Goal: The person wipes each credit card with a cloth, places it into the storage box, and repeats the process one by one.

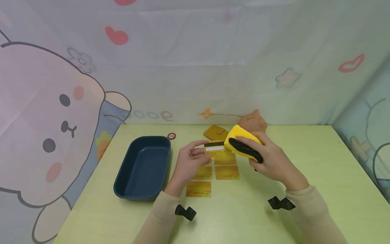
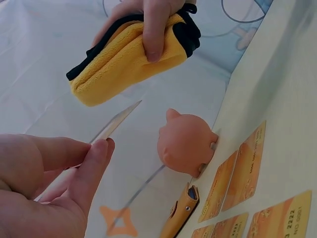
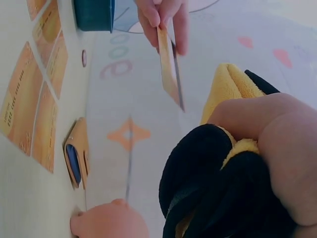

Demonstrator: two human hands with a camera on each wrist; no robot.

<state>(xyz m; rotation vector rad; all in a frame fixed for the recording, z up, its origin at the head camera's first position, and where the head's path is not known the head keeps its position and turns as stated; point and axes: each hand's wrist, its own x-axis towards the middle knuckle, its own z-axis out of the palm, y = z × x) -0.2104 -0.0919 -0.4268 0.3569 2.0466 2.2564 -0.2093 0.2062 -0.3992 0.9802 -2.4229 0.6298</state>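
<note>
My left hand [image 1: 189, 161] pinches a gold bank card [image 1: 214, 145] by its edge between thumb and fingers. The card's dark stripe and white strip face me in the head view. In my right hand [image 1: 271, 159] is a folded yellow cloth [image 1: 237, 135] with black edging, gripped right beside the card's right end. From the left wrist, the yellow cloth [image 2: 124, 69] appears above the edge-on card [image 2: 118, 121], with a gap between them. Several more gold cards [image 1: 198, 189] lie in rows on the table below the hands, partly hidden by the left hand.
A dark blue basin [image 1: 144, 169] stands on the table left of my left hand. Near its far corner lies a red-rimmed chip [image 1: 171, 136]. Toward the back are a tan snap wallet [image 1: 214, 132] and a pink piggy bank [image 1: 253, 122]. A printed curtain [image 1: 189, 84] hangs behind the table.
</note>
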